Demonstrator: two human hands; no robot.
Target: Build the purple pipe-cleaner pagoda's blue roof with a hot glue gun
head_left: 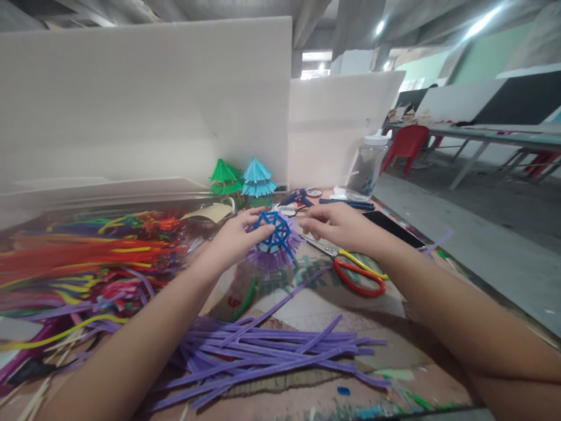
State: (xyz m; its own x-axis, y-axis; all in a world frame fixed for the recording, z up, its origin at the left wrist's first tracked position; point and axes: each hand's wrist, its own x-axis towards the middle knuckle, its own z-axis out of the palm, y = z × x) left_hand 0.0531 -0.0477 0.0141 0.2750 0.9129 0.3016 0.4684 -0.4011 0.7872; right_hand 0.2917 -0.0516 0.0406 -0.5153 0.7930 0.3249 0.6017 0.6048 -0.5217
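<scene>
My left hand (245,235) pinches a small craft piece, a blue spoked frame (276,228) with a purple fringe (270,260) around its lower side. Just right of it is my right hand (326,225), its fingers curled close to the fringe; whether something thin is between them is too small to tell. Scissors (359,278) with red and yellow handles lie under and beside my right hand. Many purple pipe cleaners (280,351) are spread on the cardboard in front, and a green one (246,301) lies behind them.
Colourful pipe cleaners (87,251) are heaped at left. Green (225,177) and light blue (258,178) tiered models stand at the back, near a glue gun (297,197). A clear jar (366,169) and a dark phone (393,228) are at right. White boards (144,105) rise behind.
</scene>
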